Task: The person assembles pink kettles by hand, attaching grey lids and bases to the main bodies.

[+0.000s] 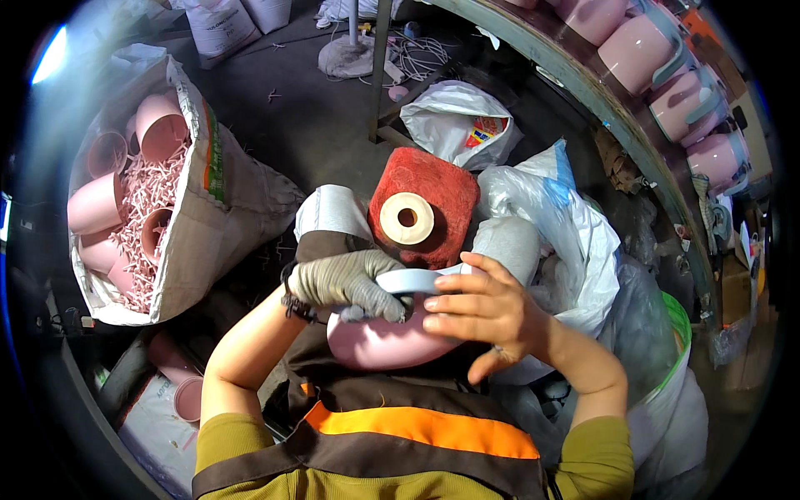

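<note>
Curving along the upper right, a worktop (637, 125) carries pink jugs (633, 57), and on my left gapes a big white sack (246, 200) full of pink cups (94, 204) and thin pink strips (148, 187). My brown apron (392, 450), crossed by an orange band, covers my front; from olive sleeves (596, 454) my bare forearms run up and inward, elbows set wide. A red cushion (425, 179) sits ahead of me. Nearer, just over my lap, is the pink vessel (387, 346) I am working on, lying with its handle uppermost. My hands meet at the handle from either side. The left hand (346, 282), in a grey glove, comes in level from the left, knuckles up, its fingers bent round the handle's left end and their tips hanging over the pink body. The right hand (490, 310) is bare and loosely spread, back turned outward, fingers pointing left with their tips at the handle's right end, thumb dropped well away below. A cream disc (392, 221) with a central hole shows against the cushion. Smaller are the pale blue handle (408, 281) itself and the dark bracelet (297, 307) on my left wrist.
</note>
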A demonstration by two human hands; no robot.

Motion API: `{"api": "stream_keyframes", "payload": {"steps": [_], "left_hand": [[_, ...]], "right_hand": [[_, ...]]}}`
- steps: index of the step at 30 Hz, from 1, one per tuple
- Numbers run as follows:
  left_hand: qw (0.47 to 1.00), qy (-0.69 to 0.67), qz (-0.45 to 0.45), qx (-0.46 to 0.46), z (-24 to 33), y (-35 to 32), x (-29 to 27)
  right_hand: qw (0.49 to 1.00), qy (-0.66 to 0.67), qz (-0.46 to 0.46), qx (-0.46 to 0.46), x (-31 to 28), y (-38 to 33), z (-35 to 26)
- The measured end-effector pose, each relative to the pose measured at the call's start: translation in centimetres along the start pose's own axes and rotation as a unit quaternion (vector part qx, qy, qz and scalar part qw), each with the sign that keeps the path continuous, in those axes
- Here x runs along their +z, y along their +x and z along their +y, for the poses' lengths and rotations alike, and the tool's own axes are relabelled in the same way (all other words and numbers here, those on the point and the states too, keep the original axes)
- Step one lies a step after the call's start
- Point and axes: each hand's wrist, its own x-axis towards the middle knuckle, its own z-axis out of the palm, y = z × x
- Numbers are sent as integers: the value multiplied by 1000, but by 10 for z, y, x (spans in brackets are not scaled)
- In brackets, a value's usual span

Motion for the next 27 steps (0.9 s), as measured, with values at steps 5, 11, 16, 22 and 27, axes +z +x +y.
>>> {"api": "stream_keyframes", "payload": {"steps": [5, 11, 16, 22, 27], "left_hand": [[920, 309, 179, 162, -2, 12, 83], [881, 171, 361, 252, 0, 26, 85], [727, 475, 315, 382, 94, 62, 117], [718, 503, 250, 412, 89, 38, 95], [743, 442, 429, 261, -27, -12, 48]], "right_hand": [[911, 155, 252, 286, 32, 5, 25], [867, 21, 357, 348, 11, -2, -16], [832, 147, 427, 322, 3, -6, -8], [786, -120, 546, 263, -139, 1, 49], [760, -284, 495, 309, -240, -4, 180]]}}
